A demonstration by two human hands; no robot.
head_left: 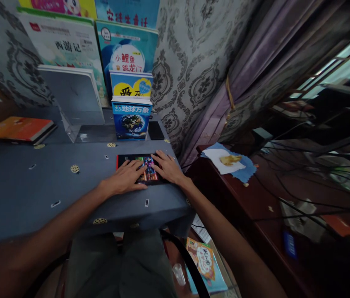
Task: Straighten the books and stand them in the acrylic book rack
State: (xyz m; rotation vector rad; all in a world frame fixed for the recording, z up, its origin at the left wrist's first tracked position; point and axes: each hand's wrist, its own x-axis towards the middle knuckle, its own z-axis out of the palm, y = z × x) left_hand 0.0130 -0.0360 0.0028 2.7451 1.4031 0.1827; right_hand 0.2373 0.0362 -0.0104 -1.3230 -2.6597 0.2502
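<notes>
A dark book with a red left edge and colourful pictures on its cover lies flat on the blue-grey tablecloth. My left hand rests across its left part, fingers stretched out and the thumb along the near edge. On the right part lies my right hand, its fingers spread over the cover and pointing up and left. Both palms face down, and between them the coloured pictures show. Parts of the cover are hidden under the fingers.
Behind stand several children's books, a blue one in front, beside a clear stand. An orange book lies at the left, a black flat object near the wall. Right, a dark red cabinet carries cables and a blue cloth.
</notes>
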